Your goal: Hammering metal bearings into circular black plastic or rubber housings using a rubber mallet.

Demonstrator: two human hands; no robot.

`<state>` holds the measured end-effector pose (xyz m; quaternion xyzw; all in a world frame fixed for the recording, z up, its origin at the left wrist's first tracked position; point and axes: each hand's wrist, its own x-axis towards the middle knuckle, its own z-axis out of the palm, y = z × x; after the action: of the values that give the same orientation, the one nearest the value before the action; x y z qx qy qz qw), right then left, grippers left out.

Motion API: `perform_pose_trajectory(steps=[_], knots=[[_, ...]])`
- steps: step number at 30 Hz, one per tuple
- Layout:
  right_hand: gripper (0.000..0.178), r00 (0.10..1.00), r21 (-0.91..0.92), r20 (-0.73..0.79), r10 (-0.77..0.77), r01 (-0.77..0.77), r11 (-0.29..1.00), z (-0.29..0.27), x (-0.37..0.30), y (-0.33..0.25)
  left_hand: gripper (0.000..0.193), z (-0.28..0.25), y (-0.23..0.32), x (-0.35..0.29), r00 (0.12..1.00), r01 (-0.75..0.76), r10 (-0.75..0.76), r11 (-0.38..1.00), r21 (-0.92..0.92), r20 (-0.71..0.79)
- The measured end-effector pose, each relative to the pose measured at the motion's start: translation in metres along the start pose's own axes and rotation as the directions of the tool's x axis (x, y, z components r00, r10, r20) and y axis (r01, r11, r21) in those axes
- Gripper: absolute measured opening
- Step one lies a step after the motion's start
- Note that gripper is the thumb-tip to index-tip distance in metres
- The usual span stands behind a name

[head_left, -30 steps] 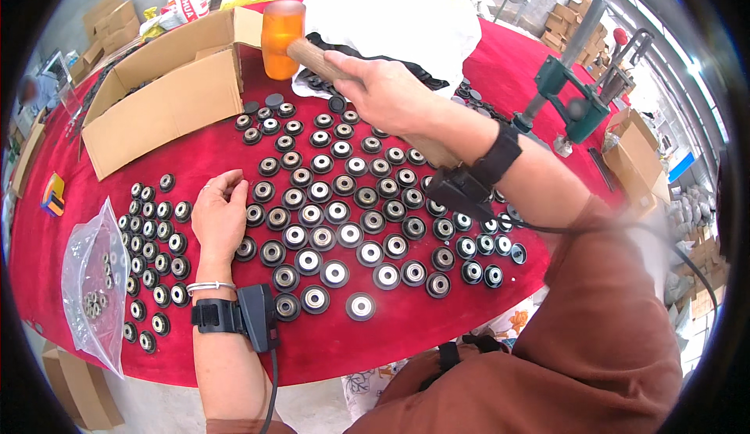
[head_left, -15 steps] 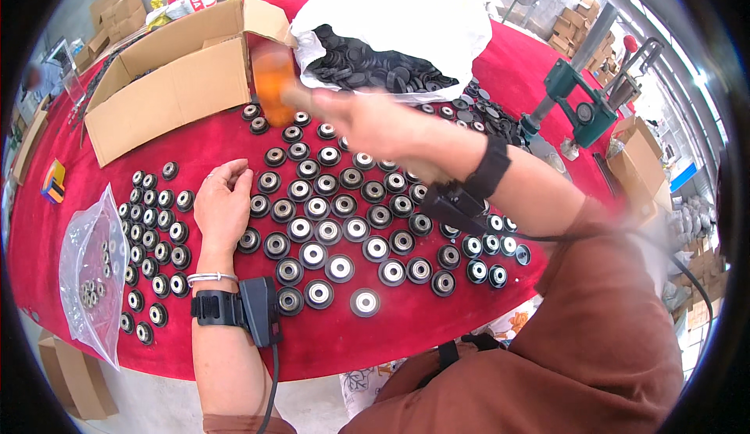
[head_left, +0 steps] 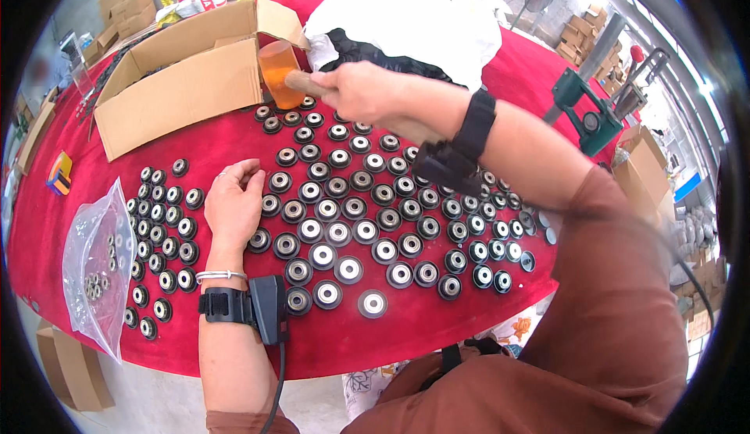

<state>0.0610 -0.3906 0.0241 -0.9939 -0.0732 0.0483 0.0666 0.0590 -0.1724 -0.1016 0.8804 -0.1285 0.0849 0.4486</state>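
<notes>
While a red-covered table (head_left: 422, 325) took up most of the view, a big white bag (head_left: 406, 20) w/ black pieces (head_left: 367, 51) at its mouth sat twd the far edge. Cardboard box (head_left: 180, 110), open-topped, stood left of it, nr the far L corner; green hand press (head_left: 574, 94) stood twd the R edge. Clear plastic bag (head_left: 86, 266) w/ small rings (head_left: 95, 285) inside lay nr the near L corner. Orange-headed mallet (head_left: 279, 71) was by the cardboard box's R end, above the rearmost black discs (head_left: 291, 118); couldn't tell if it touched any. R hand (head_left: 367, 90) was closed round its wooden handle. L hand (head_left: 234, 207) was back-up btwn two disc groups, fingers bent & close tog.; couldn't tell if anything was under them. Small yellow/blue box (head_left: 59, 175) sat by the L edge. Discs had metal centres: main group spread mid-table twd the near & R edges; smaller group (head_left: 167, 281) lay btwn clear bag & L hand.
</notes>
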Motion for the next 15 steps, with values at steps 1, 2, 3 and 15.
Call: perform_pose_trajectory(steps=[1, 2, 3, 15], knots=[[0.043, 0.992, -0.05, -0.067, -0.105, 0.102, 0.994, -0.001, 0.002, 0.002, 0.025, 0.0, 0.0, -0.001, 1.0, 0.001, -0.001, 1.0, -0.001, -0.005], [0.043, 0.992, -0.052, -0.067, -0.109, 0.106, 0.993, -0.001, 0.0, 0.004, 0.025, 0.0, 0.0, -0.001, 1.0, 0.002, -0.001, 1.0, 0.026, -0.007], [0.042, 0.979, 0.005, -0.177, -0.097, 0.1, 0.995, 0.002, -0.004, 0.006, 0.025, 0.0, 0.0, -0.002, 1.0, 0.003, -0.002, 0.999, 0.054, -0.008], [0.045, 0.971, 0.137, -0.198, -0.135, 0.164, 0.977, 0.001, 0.001, -0.007, 0.026, 0.0, -0.004, 0.002, 0.999, -0.025, 0.027, 0.998, 0.058, -0.039]])
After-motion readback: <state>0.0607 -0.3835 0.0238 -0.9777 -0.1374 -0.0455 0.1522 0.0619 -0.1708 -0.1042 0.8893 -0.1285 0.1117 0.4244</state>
